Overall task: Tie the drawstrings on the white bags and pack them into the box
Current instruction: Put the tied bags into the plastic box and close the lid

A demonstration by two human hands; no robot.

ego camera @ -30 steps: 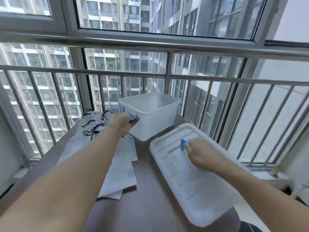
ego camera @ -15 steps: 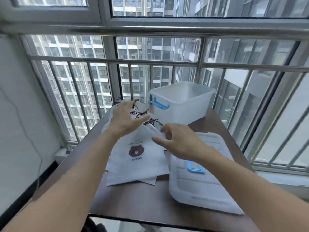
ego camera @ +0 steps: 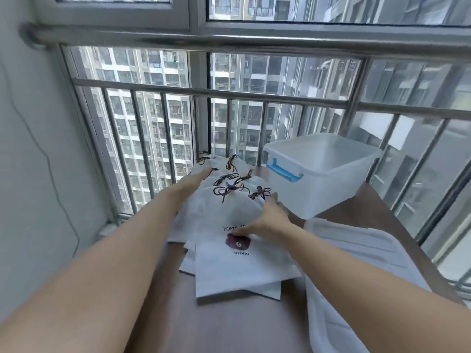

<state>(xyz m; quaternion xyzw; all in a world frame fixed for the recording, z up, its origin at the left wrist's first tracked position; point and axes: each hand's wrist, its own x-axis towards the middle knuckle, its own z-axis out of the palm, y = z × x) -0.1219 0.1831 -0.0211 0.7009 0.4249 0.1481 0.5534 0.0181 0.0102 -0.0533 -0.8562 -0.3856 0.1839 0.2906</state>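
Nearest: brown table point(ego camera: 229, 324), two bare forearms reaching out over it. Lid point(ego camera: 356, 276) lies flat at near right, white, ribbed, hanging off the table's right edge.

Mid-table: stack of white bags point(ego camera: 237, 273), fanned, overlapping. Top bag point(ego camera: 229, 268) printed with a brown bear face, "POPUL..." partly covered above it, "brown" below.

Right hand point(ego camera: 265, 222) on the top bag's right edge, thumb pressed down just above the bear print, fingers curled at the bag's right side; looks like a pinch on the fabric, though blurred. Left hand point(ego camera: 193, 182) further out, fingers straight, laid flat on the left side of the bag pile near the gathered necks; blurred.

Drawstrings point(ego camera: 229, 189), dark, loose and tangled at the far ends of the bags.

Beyond, right: box point(ego camera: 323, 174), translucent white, open, blue latch handle on its near-left side. No bags visible inside. It stands just beside the bags' far ends.

Far: steel railing point(ego camera: 254, 98), window, tower blocks outside.
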